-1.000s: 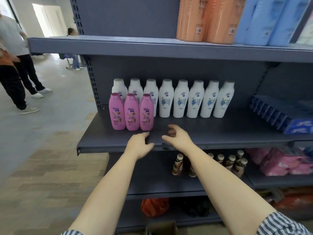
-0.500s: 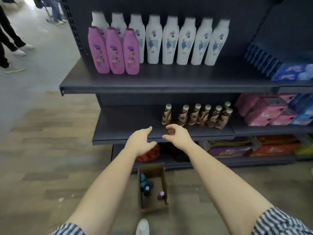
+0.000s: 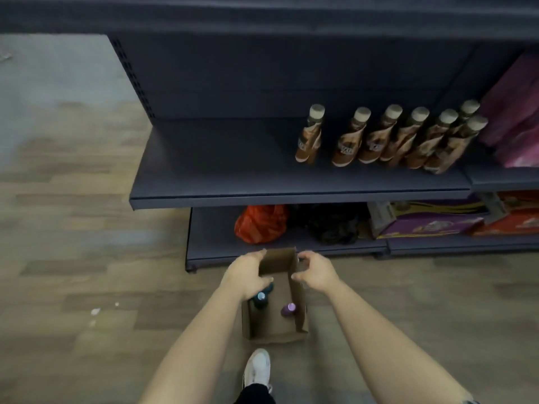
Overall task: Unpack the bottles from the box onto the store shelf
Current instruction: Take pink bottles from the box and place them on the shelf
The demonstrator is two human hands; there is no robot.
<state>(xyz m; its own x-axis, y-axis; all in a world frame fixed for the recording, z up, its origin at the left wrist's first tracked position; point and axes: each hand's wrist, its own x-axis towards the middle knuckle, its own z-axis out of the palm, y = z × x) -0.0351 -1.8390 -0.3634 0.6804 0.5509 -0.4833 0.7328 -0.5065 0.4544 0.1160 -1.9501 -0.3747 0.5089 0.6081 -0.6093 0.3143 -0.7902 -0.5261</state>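
Cardboard box [image 3: 299, 312] lies beneath our left hand [image 3: 248, 276] and right hand [image 3: 317, 274], both half open, empty. Teal bottle [image 3: 261, 297] stands under the left palm.

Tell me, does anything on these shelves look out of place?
An orange bag and a dark bundle lie loose on the bottom shelf, unlike the boxed goods beside them. The leftmost brown bottle stands apart from the others.

Brown bottles [image 3: 376, 141] w/ pale caps stand in a row, pink packs [image 3: 513, 112] just to their right. Lower down: orange bag [image 3: 259, 225] beside black bag [image 3: 329, 225], then purple carton [image 3: 431, 225] & red carton [image 3: 513, 223]. Wood-look floor [image 3: 73, 258]. White shoe [image 3: 258, 370] at bottom edge.
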